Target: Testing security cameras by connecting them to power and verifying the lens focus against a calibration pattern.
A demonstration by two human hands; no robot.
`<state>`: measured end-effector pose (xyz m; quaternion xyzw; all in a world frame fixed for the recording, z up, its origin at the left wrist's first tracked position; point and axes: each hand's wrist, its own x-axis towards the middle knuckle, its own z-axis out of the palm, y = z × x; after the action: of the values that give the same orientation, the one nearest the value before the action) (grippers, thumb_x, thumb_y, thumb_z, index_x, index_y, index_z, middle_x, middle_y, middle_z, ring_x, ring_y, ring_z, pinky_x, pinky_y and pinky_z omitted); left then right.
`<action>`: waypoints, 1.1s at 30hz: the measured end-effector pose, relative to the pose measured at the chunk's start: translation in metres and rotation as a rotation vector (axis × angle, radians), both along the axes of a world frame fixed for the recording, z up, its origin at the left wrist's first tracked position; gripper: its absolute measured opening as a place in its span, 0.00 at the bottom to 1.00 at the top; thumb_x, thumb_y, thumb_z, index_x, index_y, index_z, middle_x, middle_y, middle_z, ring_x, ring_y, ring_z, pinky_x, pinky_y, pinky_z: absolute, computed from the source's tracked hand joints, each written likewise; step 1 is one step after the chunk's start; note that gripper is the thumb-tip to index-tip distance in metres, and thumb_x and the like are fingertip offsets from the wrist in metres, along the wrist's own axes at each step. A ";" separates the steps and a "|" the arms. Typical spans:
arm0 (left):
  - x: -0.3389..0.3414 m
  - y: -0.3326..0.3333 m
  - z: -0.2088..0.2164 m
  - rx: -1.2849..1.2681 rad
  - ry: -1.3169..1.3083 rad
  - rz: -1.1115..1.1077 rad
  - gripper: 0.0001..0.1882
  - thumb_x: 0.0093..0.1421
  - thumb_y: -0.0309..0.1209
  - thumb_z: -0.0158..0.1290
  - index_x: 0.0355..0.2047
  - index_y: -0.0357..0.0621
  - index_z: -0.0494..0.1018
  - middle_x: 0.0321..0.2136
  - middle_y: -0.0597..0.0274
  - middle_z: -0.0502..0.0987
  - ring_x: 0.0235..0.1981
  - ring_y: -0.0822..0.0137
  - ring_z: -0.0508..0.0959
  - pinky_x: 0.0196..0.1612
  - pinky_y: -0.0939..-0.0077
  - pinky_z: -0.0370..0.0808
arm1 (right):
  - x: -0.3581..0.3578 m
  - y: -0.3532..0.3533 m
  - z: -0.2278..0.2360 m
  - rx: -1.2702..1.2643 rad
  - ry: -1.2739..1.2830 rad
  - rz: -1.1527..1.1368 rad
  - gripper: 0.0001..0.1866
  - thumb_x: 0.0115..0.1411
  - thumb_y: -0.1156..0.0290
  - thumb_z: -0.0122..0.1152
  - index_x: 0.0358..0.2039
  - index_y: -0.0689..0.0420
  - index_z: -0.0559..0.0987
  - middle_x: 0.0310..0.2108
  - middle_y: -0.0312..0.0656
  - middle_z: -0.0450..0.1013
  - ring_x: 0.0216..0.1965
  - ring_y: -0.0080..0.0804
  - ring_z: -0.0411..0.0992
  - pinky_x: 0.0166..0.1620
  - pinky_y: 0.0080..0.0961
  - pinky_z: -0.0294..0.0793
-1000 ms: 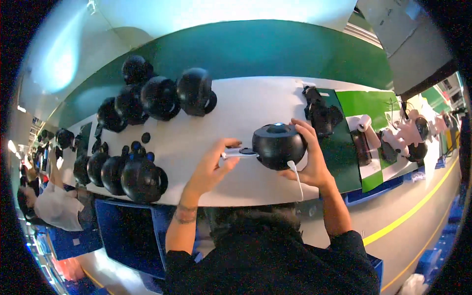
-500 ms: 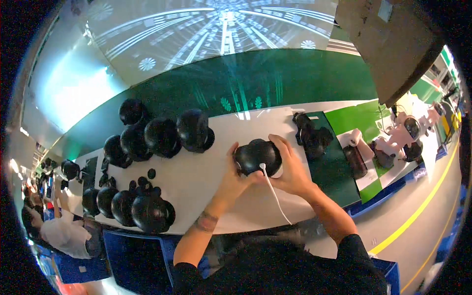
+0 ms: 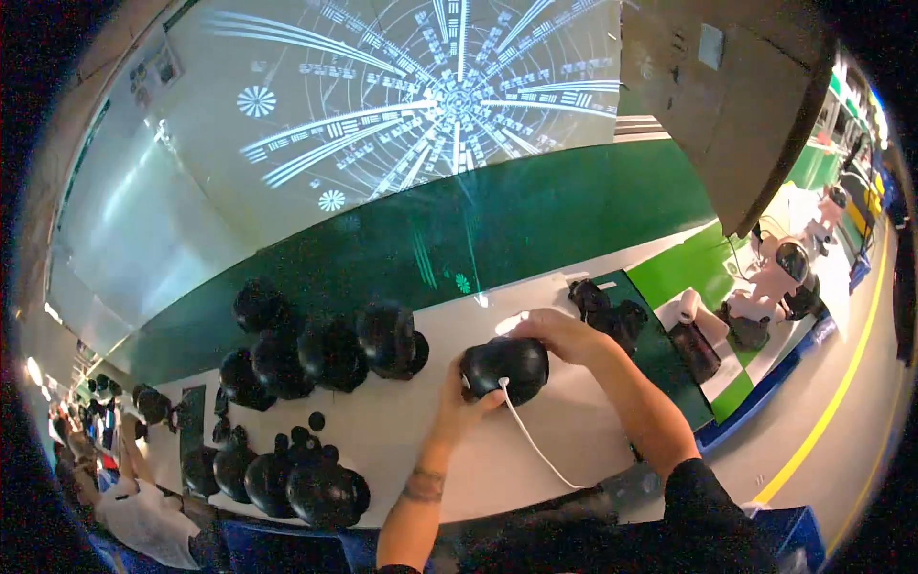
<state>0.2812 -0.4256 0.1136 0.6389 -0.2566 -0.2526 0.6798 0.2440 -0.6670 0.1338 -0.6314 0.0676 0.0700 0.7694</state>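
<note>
My left hand (image 3: 467, 400) grips the left side of a rounded black projector (image 3: 507, 366), its thumb at the near face. A white cable (image 3: 532, 435) is plugged into that face and trails down to the table edge. Bent over the projector's far right edge is my right hand (image 3: 559, 333), its fingertips lit bright white; the projector hides part of its grip. A white wheel-like pattern of lines (image 3: 457, 100) shines on the wall ahead.
Several black rounded units stand in a back row (image 3: 332, 354) and a front row (image 3: 320, 493) on the white table (image 3: 421, 469). Black parts (image 3: 612, 316) lie on a dark green mat at right, near white devices (image 3: 770, 273). A cardboard panel (image 3: 727, 105) hangs upper right; a person (image 3: 148, 517) sits far left.
My right hand has shifted from the projector's right side to its far edge, its fingertips now in bright light. The wall pattern looks sharper, and the view has tilted upward.
</note>
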 end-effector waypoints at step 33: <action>-0.013 -0.005 0.002 -0.055 0.070 0.103 0.40 0.50 0.41 0.70 0.54 0.36 0.60 0.48 0.57 0.68 0.48 0.67 0.72 0.50 0.73 0.74 | -0.029 0.002 0.021 -0.162 -0.140 -0.138 0.22 0.63 0.68 0.59 0.55 0.64 0.70 0.48 0.44 0.74 0.53 0.30 0.70 0.59 0.30 0.66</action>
<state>0.2683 -0.4304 0.1157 0.6231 -0.2062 -0.2321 0.7179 0.2152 -0.6646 0.1553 -0.6887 0.0624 -0.0327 0.7216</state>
